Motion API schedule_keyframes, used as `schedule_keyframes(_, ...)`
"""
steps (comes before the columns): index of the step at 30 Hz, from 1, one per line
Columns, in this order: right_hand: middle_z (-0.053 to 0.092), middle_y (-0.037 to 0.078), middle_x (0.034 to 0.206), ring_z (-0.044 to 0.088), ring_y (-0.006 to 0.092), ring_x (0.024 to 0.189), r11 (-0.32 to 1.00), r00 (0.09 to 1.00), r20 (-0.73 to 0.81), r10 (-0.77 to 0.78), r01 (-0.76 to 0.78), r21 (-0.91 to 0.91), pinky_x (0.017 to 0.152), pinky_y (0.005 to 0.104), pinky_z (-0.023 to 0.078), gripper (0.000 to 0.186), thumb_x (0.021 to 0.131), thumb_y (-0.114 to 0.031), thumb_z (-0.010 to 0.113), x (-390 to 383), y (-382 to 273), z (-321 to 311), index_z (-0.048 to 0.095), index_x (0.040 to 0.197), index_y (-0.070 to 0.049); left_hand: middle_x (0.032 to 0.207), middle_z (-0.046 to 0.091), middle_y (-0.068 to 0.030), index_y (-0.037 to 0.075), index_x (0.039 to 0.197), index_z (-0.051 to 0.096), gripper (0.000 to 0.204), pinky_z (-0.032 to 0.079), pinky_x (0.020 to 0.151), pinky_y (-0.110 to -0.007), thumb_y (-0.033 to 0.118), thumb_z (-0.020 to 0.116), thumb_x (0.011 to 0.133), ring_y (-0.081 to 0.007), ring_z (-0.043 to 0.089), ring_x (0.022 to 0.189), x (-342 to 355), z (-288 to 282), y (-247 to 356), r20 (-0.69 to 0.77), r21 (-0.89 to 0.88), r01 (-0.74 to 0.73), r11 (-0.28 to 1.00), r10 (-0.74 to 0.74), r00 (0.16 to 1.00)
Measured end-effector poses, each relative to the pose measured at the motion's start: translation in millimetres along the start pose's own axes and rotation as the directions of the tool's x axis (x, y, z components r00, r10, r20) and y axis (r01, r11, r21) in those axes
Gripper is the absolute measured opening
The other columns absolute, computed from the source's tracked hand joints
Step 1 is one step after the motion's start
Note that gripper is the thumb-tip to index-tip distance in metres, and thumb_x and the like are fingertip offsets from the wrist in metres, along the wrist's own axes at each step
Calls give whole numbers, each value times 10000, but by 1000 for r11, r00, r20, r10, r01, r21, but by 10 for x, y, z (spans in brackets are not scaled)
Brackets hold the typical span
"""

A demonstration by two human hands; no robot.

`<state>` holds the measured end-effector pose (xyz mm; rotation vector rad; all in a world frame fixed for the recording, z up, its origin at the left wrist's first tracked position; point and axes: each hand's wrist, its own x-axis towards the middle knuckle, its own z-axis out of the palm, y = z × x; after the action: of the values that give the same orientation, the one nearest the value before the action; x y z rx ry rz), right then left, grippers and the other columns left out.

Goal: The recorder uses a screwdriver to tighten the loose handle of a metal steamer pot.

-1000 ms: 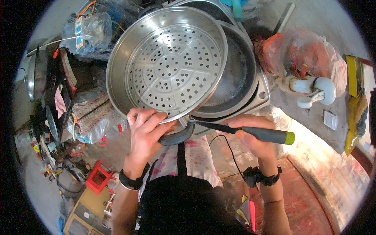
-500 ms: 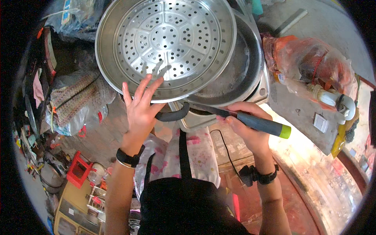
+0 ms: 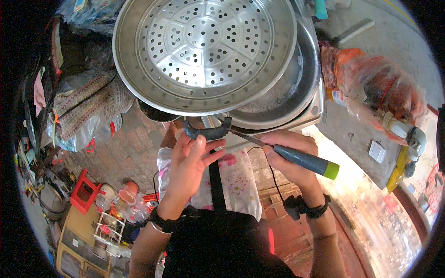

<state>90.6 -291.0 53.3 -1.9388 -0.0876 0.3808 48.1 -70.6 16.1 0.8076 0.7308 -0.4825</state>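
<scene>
A round stainless steel steamer basket [image 3: 204, 98] with a perforated base is tilted toward me at the top of the view. Its curved black handle [image 3: 208, 133] sticks out from the near rim. My left hand [image 3: 189, 160] is just below this handle, fingers spread, one fingertip touching its underside. In my right hand [image 3: 292, 155] is a knife [image 3: 306, 161] with a dark grey, lime-ended grip and a narrow metal blade. The blade points left, its tip at the right end of the handle. Behind the basket sits a wide dark pan [image 3: 282, 111], partly covered by it.
The pan rests on a metal stove-like stand [image 3: 317, 109]. To the right lie a red-orange plastic bag [image 3: 375, 85], a white pipe fitting [image 3: 415, 139] and a white switch plate [image 3: 376, 151]. On the left are a woven bundle [image 3: 95, 104], a red plastic frame [image 3: 85, 191] and assorted clutter.
My left hand has come off the basket's rim and moved down beside the black handle. The basket has shifted slightly up and right. The knife tip now sits against the handle's right end.
</scene>
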Motion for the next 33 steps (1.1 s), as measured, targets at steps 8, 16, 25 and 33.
schedule_keyframes(8,681,109,862,666,204,762,996,996,1,-93,93,16,687,296,527,201,725,-49,665,55,136,-13,672,926,-42,1020,624,-127,29,1103,506,226,527,797,-370,156,537,919,-266,647,864,127,39,-60,-39,20,-56,998,57,998)
schedule_keyframes(16,679,91,828,666,199,704,988,989,-16,-149,150,49,640,289,520,216,712,-42,662,98,142,0,672,927,-61,1025,624,-128,26,1100,510,218,529,786,-361,140,536,915,-258,649,849,131,-11,-13,-33,43,-56,998,57,998)
schedule_keyframes(25,686,120,880,672,208,784,983,984,9,-180,179,49,699,284,524,215,707,5,630,90,166,84,661,918,-21,1013,630,-137,12,1076,527,188,525,799,-370,115,520,919,-255,650,853,128,-44,55,3,56,-82,995,82,997)
schedule_keyframes(33,685,124,847,677,221,765,974,975,-22,-219,220,53,680,283,531,172,723,15,640,104,153,155,654,889,-26,990,639,-131,14,1075,534,182,522,797,-369,106,515,918,-254,650,852,140,-46,92,-1,81,-78,994,78,997)
